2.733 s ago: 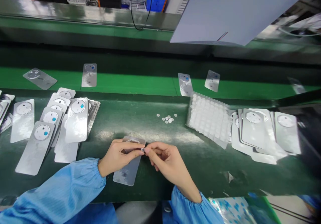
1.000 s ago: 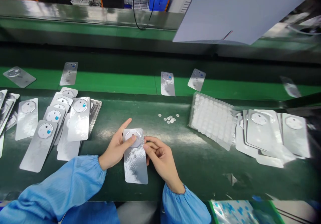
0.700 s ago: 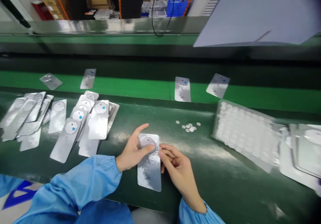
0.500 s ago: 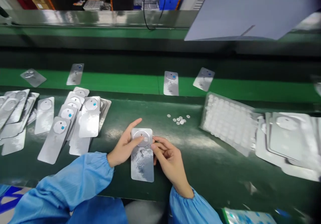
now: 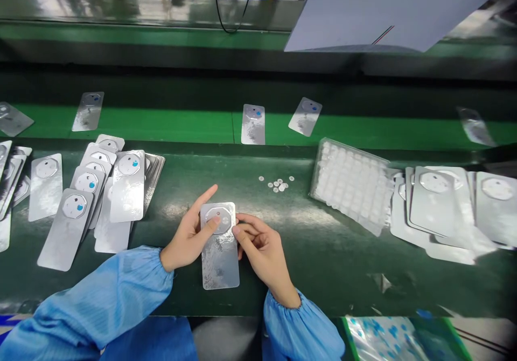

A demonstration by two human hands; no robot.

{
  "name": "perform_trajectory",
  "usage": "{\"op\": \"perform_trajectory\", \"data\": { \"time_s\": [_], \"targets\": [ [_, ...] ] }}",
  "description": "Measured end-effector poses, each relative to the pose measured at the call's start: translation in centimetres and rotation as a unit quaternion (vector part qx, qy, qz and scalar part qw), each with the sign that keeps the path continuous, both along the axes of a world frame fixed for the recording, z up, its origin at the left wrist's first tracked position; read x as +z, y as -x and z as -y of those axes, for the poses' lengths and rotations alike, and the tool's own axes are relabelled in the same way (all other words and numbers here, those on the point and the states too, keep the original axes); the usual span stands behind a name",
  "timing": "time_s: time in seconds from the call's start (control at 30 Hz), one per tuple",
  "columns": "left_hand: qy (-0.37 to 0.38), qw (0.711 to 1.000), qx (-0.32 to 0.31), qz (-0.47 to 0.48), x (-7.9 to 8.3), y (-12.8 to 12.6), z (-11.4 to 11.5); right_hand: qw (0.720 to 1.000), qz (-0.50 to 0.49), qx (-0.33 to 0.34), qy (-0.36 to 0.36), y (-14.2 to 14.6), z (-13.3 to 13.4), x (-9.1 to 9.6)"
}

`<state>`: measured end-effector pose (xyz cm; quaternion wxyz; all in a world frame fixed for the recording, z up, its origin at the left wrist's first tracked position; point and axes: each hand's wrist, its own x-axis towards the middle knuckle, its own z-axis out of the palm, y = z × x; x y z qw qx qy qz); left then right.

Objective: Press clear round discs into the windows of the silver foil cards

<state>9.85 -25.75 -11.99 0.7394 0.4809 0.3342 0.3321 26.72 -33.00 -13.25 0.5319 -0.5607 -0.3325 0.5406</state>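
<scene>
I am holding one silver phone back cover flat on the dark green desk, right in front of me, its camera end pointing away. My left hand is closed around its left edge, thumb pressing down on the octagonal camera plate and the forefinger sticking out free above the top corner; that grip is pinning the cover so it does not slide. My right hand is curled against the right edge, fingertips pinching by the plate, steadying it from the other side. Whether something tiny is sitting between those fingertips I cannot tell.

A scatter of small white discs is lying just beyond the cover, within easy reach of the right hand, and a clear tray of white pieces is standing tilted further right. Beside it, a loose pile of covers is overlapping at the right end of the desk. To my left, a fanned stack of covers is lying face up, several showing blue dots on their plates. Behind the desk, single covers are lying spaced out on the bright green conveyor belt.
</scene>
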Motion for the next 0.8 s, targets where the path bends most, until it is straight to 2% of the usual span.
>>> {"op": "perform_trajectory", "data": {
  "time_s": [0.2,0.33,0.8],
  "targets": [
    [-0.041,0.999,0.018,-0.016,0.2,-0.2,0.9,0.998,0.022,-0.051,-0.028,0.8,-0.2,0.2],
    [-0.060,0.997,0.032,-0.024,0.1,-0.3,1.5,0.996,0.033,-0.079,-0.016,1.3,-0.2,0.6],
    [-0.093,0.994,0.044,-0.024,-0.2,-0.6,2.1,0.994,0.045,-0.095,0.012,1.2,-0.3,1.7]
  ]
}}
